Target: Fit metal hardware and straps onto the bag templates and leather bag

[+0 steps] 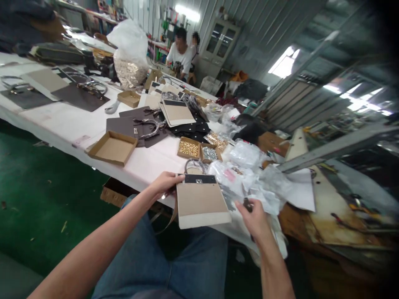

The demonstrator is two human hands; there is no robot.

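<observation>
A beige handbag panel (201, 201) with a black top band and a white bottom strip lies at the near edge of the white table (62, 120). My left hand (165, 183) grips its upper left corner, fingers closed on it. To the panel's right, my right hand (254, 214) pinches a small dark object that I cannot make out. A metal handle ring (195, 164) sticks up behind the panel.
Small boxes of gold studs (188, 148) and silver studs (209, 153) sit just beyond the panel, with clear plastic bags (249, 166) to the right. An empty cardboard tray (112, 148) lies left. More bag panels (176, 112) cover the table. Two people sit far back.
</observation>
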